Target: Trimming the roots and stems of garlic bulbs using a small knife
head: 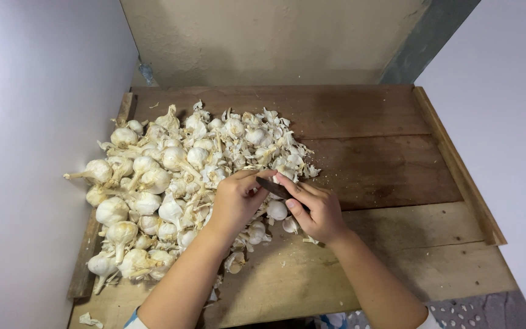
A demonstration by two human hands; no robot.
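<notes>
While garlic bulbs [147,183] heap loose, hands grip a knife [273,187].

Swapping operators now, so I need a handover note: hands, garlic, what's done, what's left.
Left hand: fingers closed on a garlic piece, mostly hidden.
Right hand: holds a small dark knife, its tip meeting the left fingers.
Whole garlic bulbs are heaped on the left of the wooden board; loose papery skins lie behind the hands.
Done: a few separated pieces under the hands.
Left: most bulbs are whole.
</notes>
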